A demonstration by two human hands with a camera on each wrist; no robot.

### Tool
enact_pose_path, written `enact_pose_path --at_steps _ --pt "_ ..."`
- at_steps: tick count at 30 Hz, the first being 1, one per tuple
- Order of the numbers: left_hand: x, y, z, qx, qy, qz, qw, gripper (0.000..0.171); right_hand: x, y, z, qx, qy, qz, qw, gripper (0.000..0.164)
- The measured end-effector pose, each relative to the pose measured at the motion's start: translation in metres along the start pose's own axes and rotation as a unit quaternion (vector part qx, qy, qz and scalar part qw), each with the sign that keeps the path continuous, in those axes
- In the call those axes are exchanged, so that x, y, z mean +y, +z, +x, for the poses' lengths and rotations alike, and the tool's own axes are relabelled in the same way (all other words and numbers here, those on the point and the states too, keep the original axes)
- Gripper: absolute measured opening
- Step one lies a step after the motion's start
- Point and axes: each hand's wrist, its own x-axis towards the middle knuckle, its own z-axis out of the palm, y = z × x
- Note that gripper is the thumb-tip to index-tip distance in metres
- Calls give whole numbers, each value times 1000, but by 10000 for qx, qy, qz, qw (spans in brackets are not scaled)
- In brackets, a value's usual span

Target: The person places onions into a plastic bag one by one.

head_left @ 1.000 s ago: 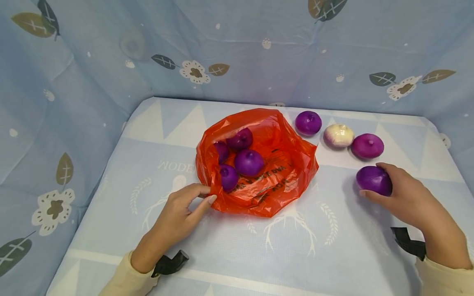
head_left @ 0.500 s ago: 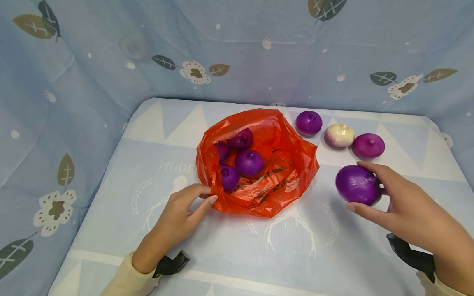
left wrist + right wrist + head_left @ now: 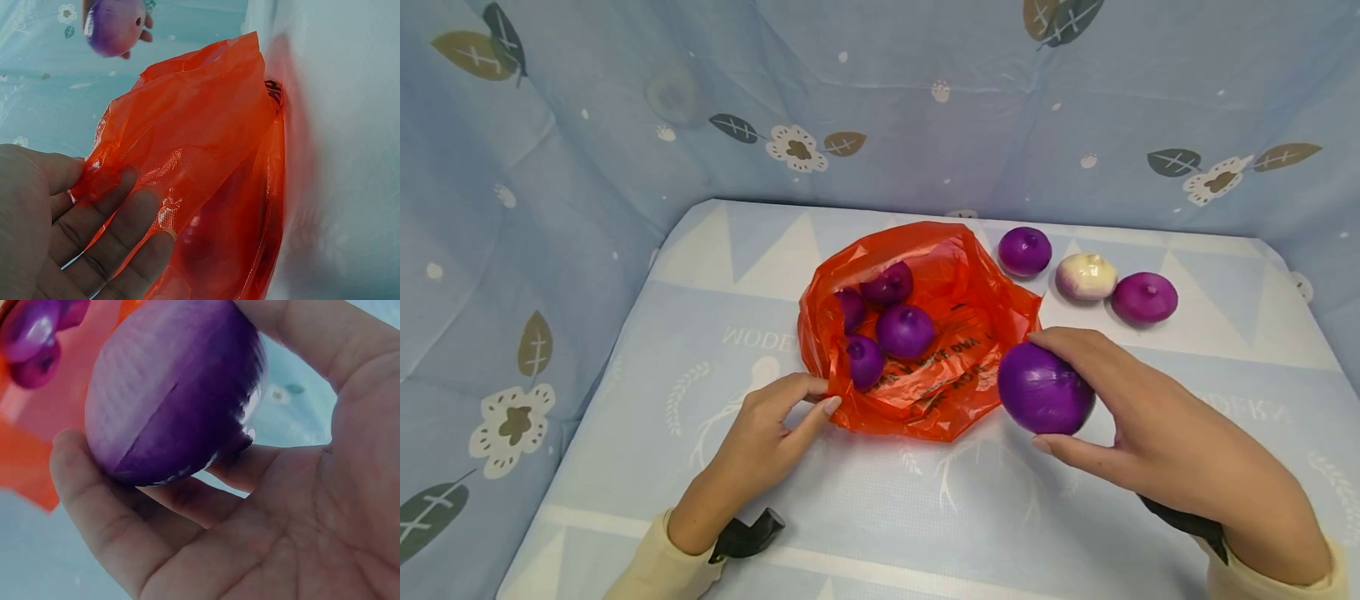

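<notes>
A red plastic bag (image 3: 1015, 312) lies with its mouth spread wide, black print showing on its inside. Several purple onions (image 3: 906, 331) rest in its left part. My left hand (image 3: 778, 437) pinches the near left edge of the bag between thumb and fingers; the left wrist view shows the film (image 3: 187, 125) stretched up from that pinch. In my right hand (image 3: 1165, 425) is a glossy purple onion (image 3: 1047, 390), gripped between thumb and fingers. It hangs beside the bag's right rim, overlapping it in the head view. The right wrist view shows a seam line on this onion (image 3: 169, 394).
At the back right of the table (image 3: 700, 250) sit a purple onion (image 3: 1025, 252), a white onion (image 3: 1086, 277) and another purple onion (image 3: 1144, 298), the last two side by side. A blue patterned cloth (image 3: 925, 108) hangs behind the table and along its left.
My right hand has carried the purple onion leftward, from the table's right side to the bag's right rim. My left hand has stayed at the bag's edge.
</notes>
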Motion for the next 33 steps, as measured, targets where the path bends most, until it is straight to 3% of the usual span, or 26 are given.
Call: enact_pose_path --at_steps 4,10,16,21,27,33 --pt "0 0 -1 3 10 43 10000 20 -12 6 14 -159 -195 -18 9997 86" --pt "0 1 0 13 25 19 10000 19 -23 24 41 -591 -91 376 9975 80" --pt "0 1 1 -7 29 7 10000 19 -24 44 70 -589 -120 888 9942 84" --pt "0 0 -1 14 83 41 10000 20 -16 60 94 -609 -45 1143 9916 83" --pt "0 -2 -1 30 65 13 10000 21 5 75 121 -678 443 1011 9916 83" --pt "1 -1 -1 32 104 -33 9999 19 21 81 134 -435 895 1051 9895 82"
